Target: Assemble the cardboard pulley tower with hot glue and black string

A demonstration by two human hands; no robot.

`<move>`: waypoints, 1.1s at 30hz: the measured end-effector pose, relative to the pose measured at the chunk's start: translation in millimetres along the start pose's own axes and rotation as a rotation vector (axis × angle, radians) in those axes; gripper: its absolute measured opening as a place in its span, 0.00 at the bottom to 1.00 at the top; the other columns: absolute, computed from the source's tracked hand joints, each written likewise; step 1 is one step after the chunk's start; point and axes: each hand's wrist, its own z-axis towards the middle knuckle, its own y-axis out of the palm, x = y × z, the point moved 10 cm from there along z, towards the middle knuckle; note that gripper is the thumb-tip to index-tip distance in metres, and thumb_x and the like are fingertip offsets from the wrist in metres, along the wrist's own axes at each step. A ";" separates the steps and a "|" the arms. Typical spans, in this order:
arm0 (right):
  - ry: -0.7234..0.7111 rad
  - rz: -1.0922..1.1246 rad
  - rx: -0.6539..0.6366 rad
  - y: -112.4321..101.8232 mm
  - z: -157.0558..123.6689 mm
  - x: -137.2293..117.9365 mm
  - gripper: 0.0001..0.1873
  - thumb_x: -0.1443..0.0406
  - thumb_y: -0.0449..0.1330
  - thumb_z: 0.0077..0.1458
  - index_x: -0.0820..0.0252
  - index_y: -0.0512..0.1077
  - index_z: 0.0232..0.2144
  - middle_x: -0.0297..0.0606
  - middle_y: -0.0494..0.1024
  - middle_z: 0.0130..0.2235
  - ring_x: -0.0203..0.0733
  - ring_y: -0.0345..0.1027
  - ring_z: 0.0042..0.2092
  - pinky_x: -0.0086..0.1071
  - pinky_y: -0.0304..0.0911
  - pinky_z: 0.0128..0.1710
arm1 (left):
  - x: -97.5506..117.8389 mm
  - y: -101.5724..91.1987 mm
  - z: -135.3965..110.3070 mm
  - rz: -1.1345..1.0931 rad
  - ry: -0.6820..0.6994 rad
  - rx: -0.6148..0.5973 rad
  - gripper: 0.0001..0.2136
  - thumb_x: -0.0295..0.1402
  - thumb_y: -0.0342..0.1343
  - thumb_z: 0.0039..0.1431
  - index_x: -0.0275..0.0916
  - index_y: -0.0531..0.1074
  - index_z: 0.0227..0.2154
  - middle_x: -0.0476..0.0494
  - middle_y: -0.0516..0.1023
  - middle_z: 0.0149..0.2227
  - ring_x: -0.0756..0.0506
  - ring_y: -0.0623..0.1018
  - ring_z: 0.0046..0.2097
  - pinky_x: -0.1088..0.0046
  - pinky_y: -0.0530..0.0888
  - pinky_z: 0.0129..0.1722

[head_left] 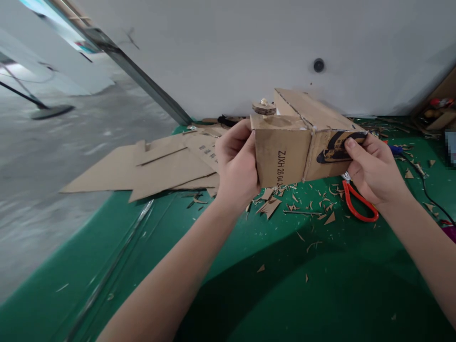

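Observation:
Both hands hold up a glued cardboard box model (pixel 281 156) above the table. Black printed letters run down its near left face, and a black printed mark shows on the right face. My left hand (pixel 237 166) grips the left end, thumb at the edge and the other fingers partly hidden behind it. At the right end, my right hand (pixel 370 164) pinches the cardboard with the thumb on the printed mark. Scissors with red handles (pixel 360 204) lie on the table just below my right hand, their blades mostly hidden.
Flat cardboard sheets (pixel 160 159) overhang the left edge of the green table (pixel 249 285). Cardboard scraps (pixel 270 206) and a thin rod (pixel 302 212) are scattered below the box. A blue-handled tool (pixel 395 150) with a black cord lies at right. A white wall (pixel 228 57) stands behind.

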 end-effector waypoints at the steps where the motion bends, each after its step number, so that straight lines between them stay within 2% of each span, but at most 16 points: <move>1: 0.008 -0.002 -0.004 0.1 0.0 1.2 0.15 0.54 0.67 0.53 0.47 0.75 0.43 0.32 0.79 0.51 0.48 0.63 0.61 0.51 0.61 0.61 | -0.7 -1.7 0.4 0.004 0.003 0.008 0.05 0.32 0.67 0.52 0.41 0.78 0.33 0.55 0.79 0.33 0.55 0.76 0.33 0.82 0.74 0.32; 7: 0.035 0.004 -0.028 0.1 0.9 4.9 0.14 0.54 0.67 0.52 0.48 0.75 0.41 0.33 0.79 0.49 0.49 0.63 0.61 0.51 0.62 0.61 | 0.8 -1.9 -0.1 0.027 0.037 -0.001 0.03 0.31 0.64 0.56 0.40 0.75 0.33 0.55 0.78 0.33 0.55 0.77 0.33 0.80 0.73 0.32; 10: 0.016 0.000 -0.017 -1.3 1.6 3.5 0.13 0.55 0.67 0.52 0.49 0.76 0.40 0.32 0.80 0.48 0.48 0.65 0.60 0.50 0.62 0.60 | 3.7 4.1 -1.9 0.043 0.017 -0.010 0.04 0.32 0.64 0.56 0.39 0.75 0.32 0.54 0.76 0.31 0.55 0.75 0.31 0.80 0.71 0.30; 16: -0.002 -0.013 -0.004 0.3 0.0 1.3 0.14 0.56 0.65 0.54 0.48 0.75 0.44 0.33 0.79 0.51 0.48 0.64 0.61 0.48 0.62 0.61 | 8.6 17.9 -5.5 0.045 -0.009 -0.066 0.07 0.36 0.65 0.55 0.38 0.76 0.30 0.54 0.74 0.28 0.55 0.72 0.28 0.81 0.66 0.25; 20: -0.010 0.004 0.036 -2.3 -0.8 0.6 0.17 0.56 0.66 0.52 0.46 0.74 0.45 0.33 0.78 0.51 0.49 0.64 0.61 0.48 0.61 0.61 | 7.6 17.4 -5.9 0.077 0.018 -0.081 0.08 0.39 0.64 0.56 0.40 0.76 0.32 0.53 0.75 0.30 0.54 0.73 0.30 0.79 0.67 0.27; 23: 0.025 0.008 0.010 -1.3 0.1 2.0 0.17 0.55 0.66 0.51 0.45 0.73 0.45 0.32 0.77 0.52 0.50 0.64 0.61 0.50 0.61 0.61 | 7.1 14.4 -4.4 0.132 0.048 -0.079 0.08 0.40 0.63 0.57 0.42 0.75 0.31 0.52 0.75 0.30 0.52 0.74 0.32 0.77 0.69 0.28; 27: 0.133 0.042 -0.050 1.5 -0.3 1.1 0.16 0.49 0.58 0.53 0.46 0.73 0.42 0.33 0.76 0.53 0.51 0.62 0.62 0.51 0.59 0.61 | 16.2 6.6 -0.5 0.183 0.094 0.007 0.07 0.39 0.64 0.56 0.43 0.74 0.30 0.53 0.75 0.28 0.51 0.73 0.31 0.77 0.69 0.26; 30: 0.179 0.127 0.055 -8.2 -2.4 -3.8 0.21 0.46 0.48 0.55 0.47 0.72 0.42 0.35 0.77 0.51 0.54 0.62 0.62 0.55 0.58 0.61 | 27.5 5.8 2.1 0.164 0.130 0.036 0.08 0.38 0.66 0.54 0.42 0.74 0.28 0.53 0.75 0.26 0.53 0.71 0.28 0.78 0.68 0.24; 33: 0.162 0.189 0.168 -16.4 -6.5 -7.1 0.25 0.45 0.44 0.57 0.47 0.71 0.45 0.36 0.76 0.52 0.56 0.62 0.61 0.58 0.58 0.59 | 36.2 7.6 1.2 0.153 0.178 -0.003 0.07 0.37 0.66 0.54 0.42 0.75 0.29 0.53 0.74 0.26 0.53 0.72 0.29 0.78 0.69 0.25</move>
